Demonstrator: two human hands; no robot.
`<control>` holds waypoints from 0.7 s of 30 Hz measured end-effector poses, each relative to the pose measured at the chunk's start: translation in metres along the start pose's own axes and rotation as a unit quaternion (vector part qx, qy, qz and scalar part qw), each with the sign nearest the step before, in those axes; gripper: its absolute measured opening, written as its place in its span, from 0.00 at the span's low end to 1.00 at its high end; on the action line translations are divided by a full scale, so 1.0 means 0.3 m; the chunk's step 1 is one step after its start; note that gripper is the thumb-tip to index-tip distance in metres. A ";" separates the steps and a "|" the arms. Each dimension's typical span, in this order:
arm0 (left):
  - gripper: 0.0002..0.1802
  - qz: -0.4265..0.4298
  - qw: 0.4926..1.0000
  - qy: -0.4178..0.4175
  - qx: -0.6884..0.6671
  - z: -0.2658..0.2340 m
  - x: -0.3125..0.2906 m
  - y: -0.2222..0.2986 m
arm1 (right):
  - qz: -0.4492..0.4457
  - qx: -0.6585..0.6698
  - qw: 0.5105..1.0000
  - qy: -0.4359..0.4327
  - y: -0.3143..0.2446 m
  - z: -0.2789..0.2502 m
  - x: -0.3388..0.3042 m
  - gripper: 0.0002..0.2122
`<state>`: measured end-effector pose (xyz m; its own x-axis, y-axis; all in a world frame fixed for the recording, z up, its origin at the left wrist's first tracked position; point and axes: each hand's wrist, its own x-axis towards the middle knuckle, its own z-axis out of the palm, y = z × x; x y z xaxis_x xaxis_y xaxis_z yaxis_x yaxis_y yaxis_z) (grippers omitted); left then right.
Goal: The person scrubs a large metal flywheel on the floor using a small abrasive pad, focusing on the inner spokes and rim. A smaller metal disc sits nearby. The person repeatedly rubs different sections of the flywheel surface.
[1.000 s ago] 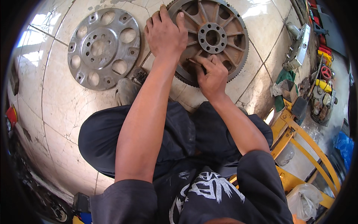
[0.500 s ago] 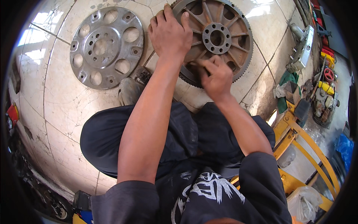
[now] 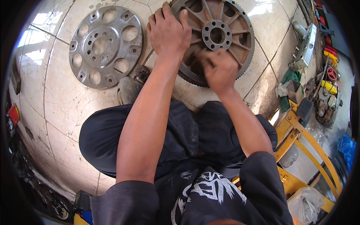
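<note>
A rusty spoked flywheel (image 3: 237, 42) with a toothed rim lies flat on the tiled floor in front of me. My left hand (image 3: 169, 35) rests on its left edge, fingers stretched out and thumb apart. Over the flywheel's lower left part, my right hand (image 3: 221, 69) is bent with its fingers curled together. Motion smears those fingertips, and whatever is pinched in them is too blurred to name. Left of the flywheel lies a round grey metal plate (image 3: 114, 48) with large holes and smaller bolt holes; neither hand touches it.
Beside my left forearm are a dark bristly object (image 3: 141, 74) and a worn grey item (image 3: 127, 91). A yellow metal frame (image 3: 318, 150) stands at my right. Farther up are a metal housing (image 3: 304, 47), a green cloth (image 3: 290, 77) and machine parts (image 3: 328, 108).
My right hand has shifted slightly right over the flywheel, its fingers still blurred. The left hand keeps its place on the rim. The whole view has moved a little.
</note>
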<state>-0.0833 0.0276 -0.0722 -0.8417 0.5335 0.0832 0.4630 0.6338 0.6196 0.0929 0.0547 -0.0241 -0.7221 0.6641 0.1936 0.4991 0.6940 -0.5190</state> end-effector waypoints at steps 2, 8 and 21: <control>0.39 0.004 1.000 -0.008 -0.006 -0.006 0.009 0.002 | -0.011 -0.007 1.000 -0.004 0.001 0.002 -0.004 0.09; 0.39 0.010 1.000 0.000 -0.008 -0.005 0.002 -0.002 | 0.042 0.021 0.999 0.012 -0.008 -0.005 0.031 0.09; 0.35 0.011 1.000 0.013 -0.003 -0.043 0.011 0.027 | 0.279 0.244 0.921 -0.117 -0.012 -0.051 0.056 0.14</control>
<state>-0.0858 0.0273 -0.0568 -0.8383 0.5324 0.1172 0.4797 0.6183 0.6225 0.0864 0.0677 -0.0062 -0.5302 0.7619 -0.3720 0.5901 0.0165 -0.8071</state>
